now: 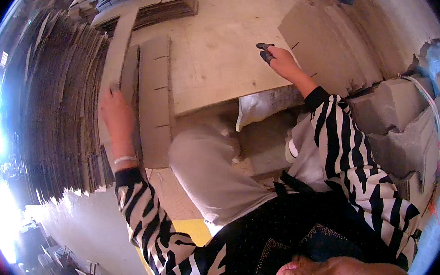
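The widest free room is the middle of the wooden tabletop (212, 53): a hand could pass across it between the notched cardboard sheet (155, 93) on the left and the slit cardboard sheets (322, 43) on the right. Toward the far left, the flat cardboard stack (168, 9) blocks the way. The right hand (284, 65) takes up the right part of this stretch, near the slit sheets. Left of the notched sheet, the left hand (117, 115) and a long cardboard strip (120, 43) fill the passage, walled by the tall cardboard pile (63, 99). Under the near edge, a white sack (267, 105) obstructs
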### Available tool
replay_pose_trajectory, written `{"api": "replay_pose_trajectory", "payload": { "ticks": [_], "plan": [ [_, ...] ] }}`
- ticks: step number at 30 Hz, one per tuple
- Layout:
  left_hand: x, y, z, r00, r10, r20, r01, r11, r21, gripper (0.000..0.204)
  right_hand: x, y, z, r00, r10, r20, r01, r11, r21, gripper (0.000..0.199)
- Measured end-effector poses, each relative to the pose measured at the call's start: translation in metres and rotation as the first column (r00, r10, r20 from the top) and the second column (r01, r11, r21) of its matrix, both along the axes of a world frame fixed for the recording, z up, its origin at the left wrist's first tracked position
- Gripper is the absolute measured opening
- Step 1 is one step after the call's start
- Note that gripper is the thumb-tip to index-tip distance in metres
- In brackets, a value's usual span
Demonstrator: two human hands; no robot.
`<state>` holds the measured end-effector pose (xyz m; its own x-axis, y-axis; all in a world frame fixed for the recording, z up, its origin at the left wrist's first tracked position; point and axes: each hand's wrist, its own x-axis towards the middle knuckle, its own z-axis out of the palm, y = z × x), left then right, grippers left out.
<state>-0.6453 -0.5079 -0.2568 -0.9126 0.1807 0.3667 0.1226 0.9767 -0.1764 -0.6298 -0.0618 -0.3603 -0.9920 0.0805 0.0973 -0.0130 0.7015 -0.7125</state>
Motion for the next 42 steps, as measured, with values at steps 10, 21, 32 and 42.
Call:
{"api": "replay_pose_trajectory", "payload": {
  "ticks": [10, 21, 32, 42],
  "plan": [
    [0.028, -0.09, -0.111, 0.943, 0.091, 0.321, -0.116, 0.991, 0.061, 0.041, 0.033, 0.071, 0.002, 0.963, -0.07, -0.262, 0.134, 0.962, 0.236, 0.036],
    [0.013, -0.003, -0.051, 0.961, -0.129, 0.244, 0.06, 0.96, 0.272, 0.03, 0.112, 0.161, -0.005, 0.906, -0.351, -0.236, 0.42, 0.677, 0.604, 0.043],
    [-0.088, 0.101, -0.121, 0.939, 0.33, 0.097, -0.33, 0.944, -0.021, 0.036, 0.021, 0.021, 0.041, 0.994, -0.112, -0.02, 0.107, 0.868, 0.485, 0.021],
    [-0.098, 0.092, -0.135, 0.996, 0.057, 0.066, -0.062, 0.995, 0.073, 0.027, 0.016, 0.022, 0.02, 0.996, 0.058, 0.065, -0.083, 0.859, 0.506, 0.022]
  ]
}}
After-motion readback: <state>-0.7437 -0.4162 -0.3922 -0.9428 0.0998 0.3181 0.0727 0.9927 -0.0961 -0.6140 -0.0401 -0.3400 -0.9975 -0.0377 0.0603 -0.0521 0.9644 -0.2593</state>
